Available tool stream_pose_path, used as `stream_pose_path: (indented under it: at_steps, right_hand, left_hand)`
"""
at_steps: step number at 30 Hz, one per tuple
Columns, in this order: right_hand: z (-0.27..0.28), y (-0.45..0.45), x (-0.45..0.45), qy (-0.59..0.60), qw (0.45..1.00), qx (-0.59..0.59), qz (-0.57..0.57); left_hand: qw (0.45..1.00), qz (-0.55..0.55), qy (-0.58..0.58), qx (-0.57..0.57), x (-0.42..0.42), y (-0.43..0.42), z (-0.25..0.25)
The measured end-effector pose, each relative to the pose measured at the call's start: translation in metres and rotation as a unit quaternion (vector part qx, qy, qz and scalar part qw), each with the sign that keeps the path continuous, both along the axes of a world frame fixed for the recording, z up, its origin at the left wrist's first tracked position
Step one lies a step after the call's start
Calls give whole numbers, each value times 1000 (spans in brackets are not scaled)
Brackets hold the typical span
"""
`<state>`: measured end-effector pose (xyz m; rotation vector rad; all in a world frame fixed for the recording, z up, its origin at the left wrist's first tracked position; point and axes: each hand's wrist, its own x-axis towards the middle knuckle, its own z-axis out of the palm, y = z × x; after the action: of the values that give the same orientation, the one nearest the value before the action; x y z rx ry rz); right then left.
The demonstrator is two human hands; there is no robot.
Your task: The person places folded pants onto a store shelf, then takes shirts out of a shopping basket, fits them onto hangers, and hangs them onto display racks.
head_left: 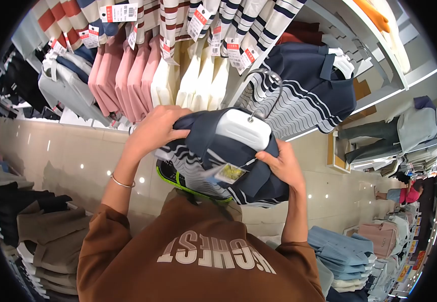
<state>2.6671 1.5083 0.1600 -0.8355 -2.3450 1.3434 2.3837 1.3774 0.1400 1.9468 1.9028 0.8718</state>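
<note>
Left hand (157, 130) and right hand (285, 163) pinch opposite sides of the striped shirt (222, 152) held between them. An uneven tug could tip the white hanger (244, 131) loose, and its hook (281, 88) could snag the hanging polo (311, 83) beyond the right hand.

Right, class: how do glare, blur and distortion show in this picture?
Head view: straight lines bend toward black corners; head view: bright glare spots dot the shiny floor; head view: the tag on the held shirt looks blurred, its print unreadable.
</note>
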Motion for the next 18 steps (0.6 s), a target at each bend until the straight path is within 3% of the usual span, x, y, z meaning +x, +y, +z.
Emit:
stream_pose_path:
  at_steps: [4,7,10,11,13,18]
  right_hand:
    - [3,6,4,14,999,-32,-28]
    - [12,9,5,-9,997,-42,-57]
    - [14,10,0,1,999,8,-51]
    - [18,9,-6,-8,998,26,-48]
    - [30,5,-12,-21,998,-57,-30]
    - [35,2,-15,18,993,-112,-32]
  left_hand:
    - [991,65,78,82,15,-9,6]
    - [980,46,86,173,22,-18,43]
    - [983,-92,45,150,31,-22,55]
    - [979,-121,100,134,35,-19,57]
    - [956,-179,209,100,43,-10,60]
    - [933,-167,306,91,30,15,39]
